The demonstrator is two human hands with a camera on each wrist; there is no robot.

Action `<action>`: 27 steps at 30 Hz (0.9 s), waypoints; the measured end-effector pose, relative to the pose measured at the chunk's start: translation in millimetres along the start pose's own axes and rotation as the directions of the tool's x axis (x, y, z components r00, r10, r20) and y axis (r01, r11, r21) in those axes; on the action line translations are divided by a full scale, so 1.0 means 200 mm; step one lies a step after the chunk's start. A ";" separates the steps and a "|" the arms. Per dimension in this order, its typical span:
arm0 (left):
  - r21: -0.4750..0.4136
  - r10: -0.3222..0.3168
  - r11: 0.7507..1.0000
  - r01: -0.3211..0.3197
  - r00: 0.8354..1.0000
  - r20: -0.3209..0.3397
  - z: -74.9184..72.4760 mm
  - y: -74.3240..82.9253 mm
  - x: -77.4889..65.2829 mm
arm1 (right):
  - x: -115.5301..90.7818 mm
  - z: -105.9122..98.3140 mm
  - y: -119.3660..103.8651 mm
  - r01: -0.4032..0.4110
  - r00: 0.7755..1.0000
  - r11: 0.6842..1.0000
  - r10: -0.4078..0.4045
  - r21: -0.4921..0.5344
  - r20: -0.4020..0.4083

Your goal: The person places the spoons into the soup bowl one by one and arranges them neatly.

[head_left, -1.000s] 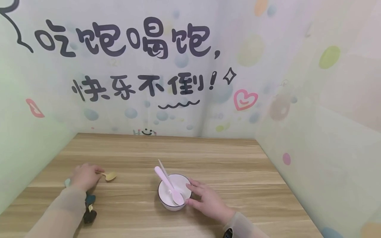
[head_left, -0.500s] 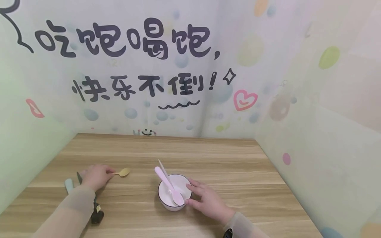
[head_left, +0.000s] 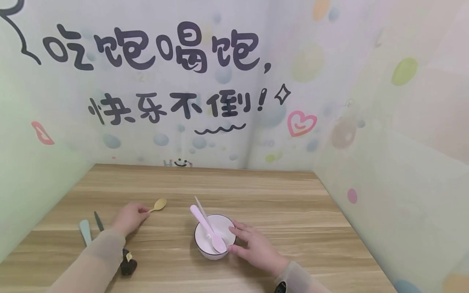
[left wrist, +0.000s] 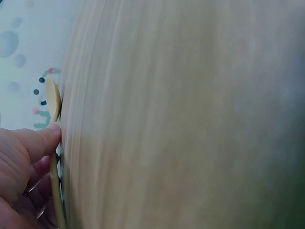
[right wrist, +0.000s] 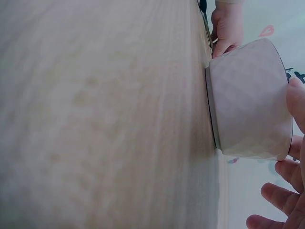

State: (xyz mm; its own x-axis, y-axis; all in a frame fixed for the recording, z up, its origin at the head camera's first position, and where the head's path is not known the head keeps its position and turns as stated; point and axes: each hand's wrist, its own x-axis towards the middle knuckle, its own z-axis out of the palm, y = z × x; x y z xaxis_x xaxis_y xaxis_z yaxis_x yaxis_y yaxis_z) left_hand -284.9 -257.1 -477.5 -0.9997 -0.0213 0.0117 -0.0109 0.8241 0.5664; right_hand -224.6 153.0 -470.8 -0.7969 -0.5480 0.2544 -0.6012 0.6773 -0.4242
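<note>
my left hand (head_left: 130, 217) pinches a yellow spoon (head_left: 160, 204) in the lower left of the frame; my right hand (head_left: 258, 249) holds a white bowl (head_left: 212, 256) at lower centre, a pink spoon (head_left: 201, 220) leaning in it; a pale blue handle (head_left: 86, 231) lies further left.

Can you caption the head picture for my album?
Left hand pinches a yellow spoon; right hand touches a white bowl.

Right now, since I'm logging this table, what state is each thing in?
Bowl: upright on the table.
Pink spoon: leaning in the bowl.
Pale stick: leaning in the bowl.
Yellow spoon: outside the bowl, pinched.
Light-blue utensil: lying down, partly hidden.
Dark utensil: lying down, partly hidden.
Left hand: pinching the yellow spoon.
Right hand: touching the bowl.
</note>
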 end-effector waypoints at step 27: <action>-0.101 -0.097 0.990 0.099 0.995 0.023 -0.05 -0.06 -0.11 | 0.00 0.00 0.01 -0.002 1.000 1.000 0.002 0.021 -0.001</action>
State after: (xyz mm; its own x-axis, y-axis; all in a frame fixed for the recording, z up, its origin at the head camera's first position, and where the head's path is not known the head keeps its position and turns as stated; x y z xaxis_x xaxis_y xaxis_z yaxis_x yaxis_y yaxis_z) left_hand -262.8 -272.2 -476.5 -0.9941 -0.0886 -0.0622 -0.1078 0.7564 0.6451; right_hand -225.5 153.9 -472.4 -0.7980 -0.5463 0.2544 -0.5983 0.6677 -0.4430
